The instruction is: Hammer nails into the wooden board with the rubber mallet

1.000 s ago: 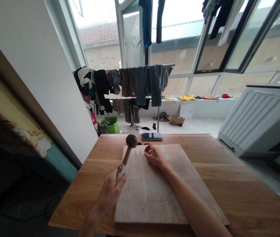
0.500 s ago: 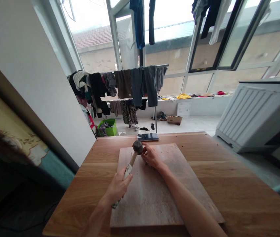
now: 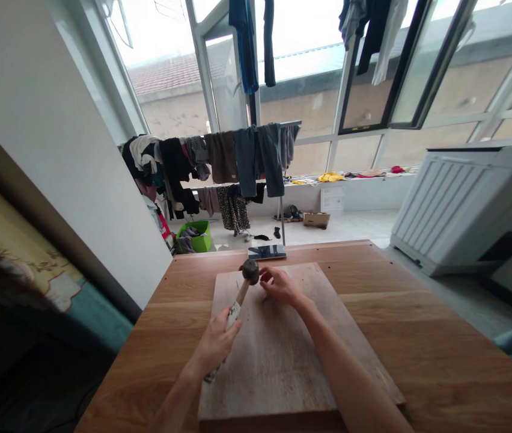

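Note:
My left hand (image 3: 220,340) is wrapped round the pale, worn handle of a hammer (image 3: 243,291). The hammer's dark, rounded head is raised over the far part of a wooden board (image 3: 278,355). Just right of that head, my right hand (image 3: 279,285) reaches over the board, its fingers bent and drawn together near the tips. Whatever they pinch, if anything, is too small to make out. A thin upright sliver, perhaps a nail (image 3: 237,282), shows on the board left of the hammer head.
The board lies on a brown wooden table (image 3: 400,337). A phone (image 3: 267,251) rests at the table's far edge. Beyond it stand a clothes rack with laundry (image 3: 244,159), a green basket (image 3: 201,242) and a cardboard box (image 3: 316,220). A white cabinet (image 3: 458,207) is at the right.
The camera view has shifted slightly. My right hand's fingers have moved a little and lifted slightly beside the hammer head. The left hand keeps its grip on the hammer.

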`<move>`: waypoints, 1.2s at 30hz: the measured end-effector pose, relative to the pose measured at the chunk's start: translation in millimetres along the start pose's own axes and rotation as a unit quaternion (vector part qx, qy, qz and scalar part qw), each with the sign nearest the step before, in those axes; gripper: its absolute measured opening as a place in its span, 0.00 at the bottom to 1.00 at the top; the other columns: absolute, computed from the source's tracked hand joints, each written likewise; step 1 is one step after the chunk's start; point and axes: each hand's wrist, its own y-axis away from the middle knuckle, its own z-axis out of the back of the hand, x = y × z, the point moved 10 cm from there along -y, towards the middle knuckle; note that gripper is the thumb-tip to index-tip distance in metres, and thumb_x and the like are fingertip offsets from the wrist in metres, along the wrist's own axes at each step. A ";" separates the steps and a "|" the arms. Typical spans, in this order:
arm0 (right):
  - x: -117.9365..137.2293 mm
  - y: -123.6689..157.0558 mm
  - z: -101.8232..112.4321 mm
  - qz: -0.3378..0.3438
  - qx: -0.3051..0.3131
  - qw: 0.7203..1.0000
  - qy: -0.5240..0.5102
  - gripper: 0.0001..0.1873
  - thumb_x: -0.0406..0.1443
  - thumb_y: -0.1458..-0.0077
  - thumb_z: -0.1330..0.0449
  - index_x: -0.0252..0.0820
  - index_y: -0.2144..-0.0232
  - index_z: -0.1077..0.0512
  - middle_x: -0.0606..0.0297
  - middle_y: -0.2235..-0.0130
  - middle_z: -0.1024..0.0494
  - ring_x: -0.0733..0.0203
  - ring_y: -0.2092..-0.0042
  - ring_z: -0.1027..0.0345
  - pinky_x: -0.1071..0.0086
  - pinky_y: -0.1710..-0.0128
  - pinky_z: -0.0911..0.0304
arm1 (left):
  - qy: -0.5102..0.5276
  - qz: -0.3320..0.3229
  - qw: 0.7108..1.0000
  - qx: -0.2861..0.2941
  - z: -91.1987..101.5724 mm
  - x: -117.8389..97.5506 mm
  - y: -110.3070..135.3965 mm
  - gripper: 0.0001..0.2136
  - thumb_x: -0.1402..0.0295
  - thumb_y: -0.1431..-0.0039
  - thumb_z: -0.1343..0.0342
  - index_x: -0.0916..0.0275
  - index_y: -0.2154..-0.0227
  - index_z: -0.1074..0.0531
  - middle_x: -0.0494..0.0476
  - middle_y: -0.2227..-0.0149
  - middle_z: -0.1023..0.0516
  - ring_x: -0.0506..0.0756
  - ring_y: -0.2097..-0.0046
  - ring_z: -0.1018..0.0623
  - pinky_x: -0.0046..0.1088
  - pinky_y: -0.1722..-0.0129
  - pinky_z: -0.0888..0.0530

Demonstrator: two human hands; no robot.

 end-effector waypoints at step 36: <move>-3.0 10.6 -8.9 -0.004 0.085 0.992 0.088 0.03 0.31 0.47 0.38 0.40 0.70 0.23 0.61 0.66 0.21 0.59 0.63 0.29 0.70 0.61 0.38 | 0.034 0.025 0.999 0.005 -0.7 31.4 -7.8 0.21 0.45 0.42 0.48 0.60 0.61 0.36 0.39 0.83 0.39 0.46 0.88 0.38 0.18 0.90 0.42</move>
